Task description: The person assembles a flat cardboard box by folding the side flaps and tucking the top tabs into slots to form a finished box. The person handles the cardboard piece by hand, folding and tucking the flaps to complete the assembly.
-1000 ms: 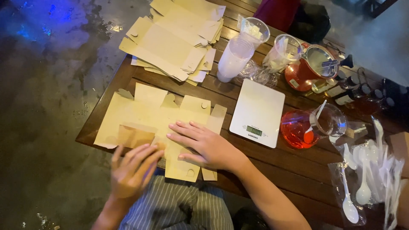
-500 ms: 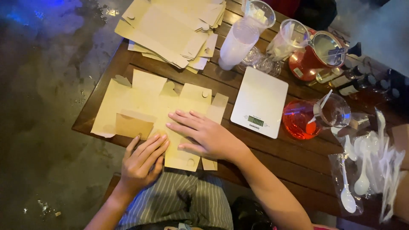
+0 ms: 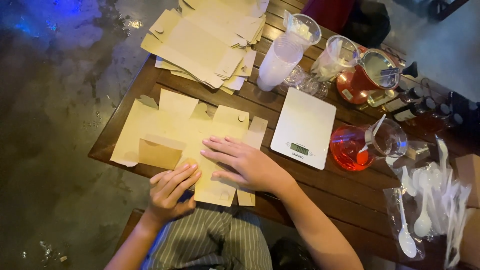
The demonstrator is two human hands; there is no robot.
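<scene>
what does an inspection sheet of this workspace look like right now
surface: dark slatted wooden table, crowded.
job's things: flat unfolded cardboard box, one flap folded over.
clutter: stack of flat boxes, white kitchen scale, plastic cups, glass jug of red liquid, bagged white spoons.
hands: left hand and right hand both press flat on the cardboard.
cables: nothing seen.
surroundings: wet grey floor.

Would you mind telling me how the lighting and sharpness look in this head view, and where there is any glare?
Head view: warm light falls on the flat cardboard box blank under the left hand and right hand; the wet floor lies dim, with blue glare at the top left; the white scale looks bright; the wrapped plastic spoons at the right edge are slightly soft.
</scene>
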